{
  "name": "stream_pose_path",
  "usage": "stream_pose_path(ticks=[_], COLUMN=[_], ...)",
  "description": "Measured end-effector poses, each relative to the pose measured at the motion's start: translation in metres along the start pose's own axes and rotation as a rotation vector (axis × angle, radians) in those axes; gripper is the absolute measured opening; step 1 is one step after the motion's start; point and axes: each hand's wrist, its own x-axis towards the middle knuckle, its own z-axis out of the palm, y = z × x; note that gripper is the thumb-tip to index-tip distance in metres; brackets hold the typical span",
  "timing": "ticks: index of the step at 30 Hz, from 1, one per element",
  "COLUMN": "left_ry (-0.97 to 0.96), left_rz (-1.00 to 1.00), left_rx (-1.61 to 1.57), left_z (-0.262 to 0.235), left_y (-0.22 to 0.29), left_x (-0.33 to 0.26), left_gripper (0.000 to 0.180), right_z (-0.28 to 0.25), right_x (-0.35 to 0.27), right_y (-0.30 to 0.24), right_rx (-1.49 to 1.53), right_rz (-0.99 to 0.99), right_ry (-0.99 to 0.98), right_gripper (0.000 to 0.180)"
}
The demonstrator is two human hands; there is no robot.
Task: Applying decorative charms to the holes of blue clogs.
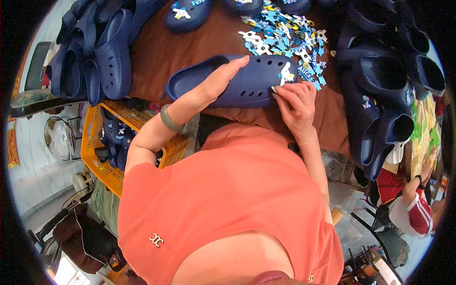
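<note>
A navy blue clog (255,76) lies sideways in front of me, its heel to the left and its holed toe to the right. My left hand (222,80) grips it at the foot opening, thumb side up, fingers partly hidden. A white cartoon-figure charm (286,74) sits on the toe. My right hand (299,102) is at the toe's near edge, thumb and fingertips pinched together. Something small and pale shows at those fingertips, too small to name. Beyond the toe, a heap of loose white, blue and yellow charms (280,35) spreads over the brown tabletop (156,54).
More navy clogs (114,61) are piled at the left and further clogs (375,85) at the right. A decorated clog (187,14) lies at the far edge. An orange crate (90,142) holding clogs stands at lower left. Another person's arm (411,190) shows at right.
</note>
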Motion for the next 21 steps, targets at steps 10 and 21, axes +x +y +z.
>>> stream_pose_path(ticks=[10, 21], left_ry=[0.152, 0.180], left_rz=[0.119, 0.267], left_rx=[0.194, 0.360], left_z=[0.001, -0.004], left_y=[-0.015, -0.023], left_x=[0.014, 0.025], left_gripper=[0.042, 0.043], right_z=[0.019, 0.009], right_x=[-0.007, -0.018], right_y=[-0.002, -0.016], right_rx=[-0.140, -0.423], right_rz=[-0.142, -0.111], right_ry=[0.042, -0.137], right_gripper=[0.029, 0.040])
